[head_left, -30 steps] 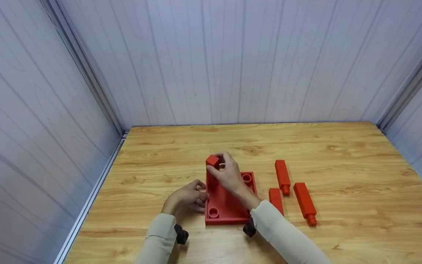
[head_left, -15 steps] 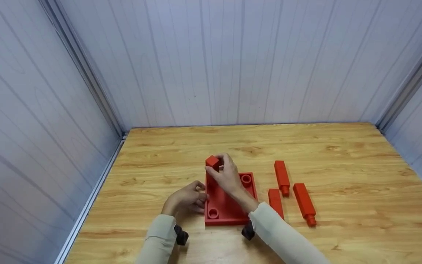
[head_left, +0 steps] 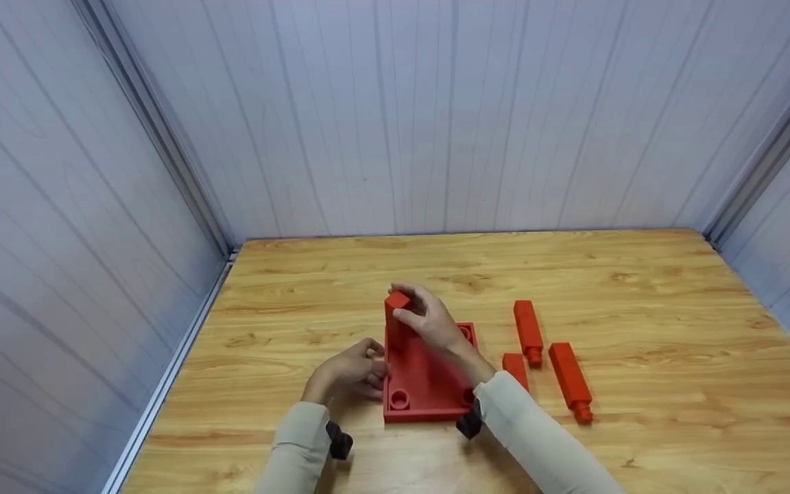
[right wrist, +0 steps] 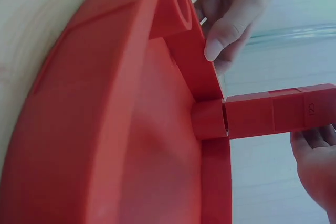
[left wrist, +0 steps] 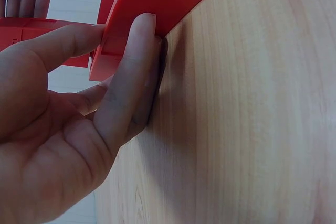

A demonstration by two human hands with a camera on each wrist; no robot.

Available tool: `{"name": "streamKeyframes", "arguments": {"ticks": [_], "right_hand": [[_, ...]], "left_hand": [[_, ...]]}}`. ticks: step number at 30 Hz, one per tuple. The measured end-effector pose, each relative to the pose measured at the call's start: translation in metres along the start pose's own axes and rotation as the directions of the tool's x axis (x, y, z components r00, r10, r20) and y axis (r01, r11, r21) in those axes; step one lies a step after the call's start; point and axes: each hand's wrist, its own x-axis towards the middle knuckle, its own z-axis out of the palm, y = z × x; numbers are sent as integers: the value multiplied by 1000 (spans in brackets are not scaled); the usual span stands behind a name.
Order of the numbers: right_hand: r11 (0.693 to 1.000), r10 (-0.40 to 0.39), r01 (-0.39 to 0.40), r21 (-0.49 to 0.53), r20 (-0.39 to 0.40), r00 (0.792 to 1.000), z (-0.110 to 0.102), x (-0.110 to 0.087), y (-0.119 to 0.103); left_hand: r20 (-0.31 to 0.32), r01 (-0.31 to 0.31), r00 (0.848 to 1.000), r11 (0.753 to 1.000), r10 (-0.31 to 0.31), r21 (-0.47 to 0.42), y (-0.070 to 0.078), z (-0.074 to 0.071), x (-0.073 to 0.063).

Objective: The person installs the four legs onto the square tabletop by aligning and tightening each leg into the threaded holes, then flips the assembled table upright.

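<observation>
A shallow red tray [head_left: 429, 387] with raised edges and round corner sockets lies on the wooden table. One red square leg [head_left: 396, 329] stands upright at its back left corner; in the right wrist view the leg's lower end meets the socket [right wrist: 207, 119]. Round the upper part of that leg my right hand [head_left: 433, 326] holds with thumb in front and fingers behind. My left hand [head_left: 350, 370] grips the tray's left edge, thumb over the rim and fingers against the outer wall. The joint inside the socket is hidden.
Three more red legs lie loose to the right: one farther back [head_left: 528, 329], one at the far right [head_left: 570, 377], and one [head_left: 515, 369] partly behind my right sleeve. A pale panel wall [head_left: 409, 137] rises behind the table, with side walls left and right.
My right hand has shifted round the leg, its thumb moving from the front corner to the right face and its fingers spreading farther behind. The leg stays upright; the left hand stays put.
</observation>
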Motion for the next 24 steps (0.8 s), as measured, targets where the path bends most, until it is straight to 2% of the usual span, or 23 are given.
{"name": "streamKeyframes", "arguments": {"ticks": [7, 19, 24], "right_hand": [[999, 37, -37, -13, -22, 999, -2, 0, 2], [995, 35, -46, -83, -133, 991, 1, 1, 3], [993, 23, -39, -108, -151, 988, 4, 2, 2]], "left_hand": [[0, 16, 1000, 1000, -16, -3, 1, 1, 0], [7, 13, 1000, 1000, -13, -2, 1, 0, -1], [17, 19, 1000, 1000, -19, 2, 2, 0, -1]]}}
